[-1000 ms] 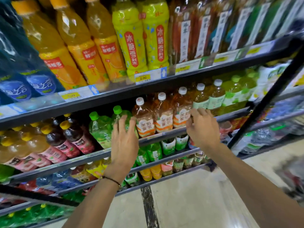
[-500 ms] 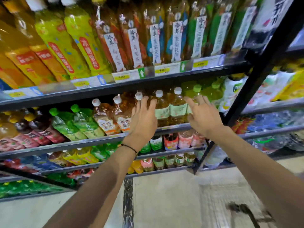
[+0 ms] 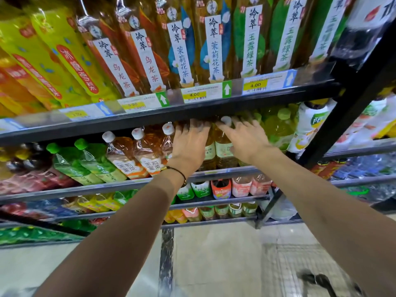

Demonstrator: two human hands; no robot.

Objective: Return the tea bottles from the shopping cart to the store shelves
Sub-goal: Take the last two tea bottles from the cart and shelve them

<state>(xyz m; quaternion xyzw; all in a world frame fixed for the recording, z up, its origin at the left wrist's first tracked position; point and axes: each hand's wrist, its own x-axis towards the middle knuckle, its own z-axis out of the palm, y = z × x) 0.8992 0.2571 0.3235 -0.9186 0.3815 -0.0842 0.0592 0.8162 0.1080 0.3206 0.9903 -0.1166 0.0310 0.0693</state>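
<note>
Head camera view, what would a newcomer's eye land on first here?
The left hand and right hand reach up mid-frame, fingers spread against amber tea bottles on the middle shelf. Above them, a row of tall bottles with white vertical labels fills the top shelf, with yellow price tags along its front edge.

tea bottles [image 3: 222, 146] on shelf [image 3: 214, 171], hands before them
</note>
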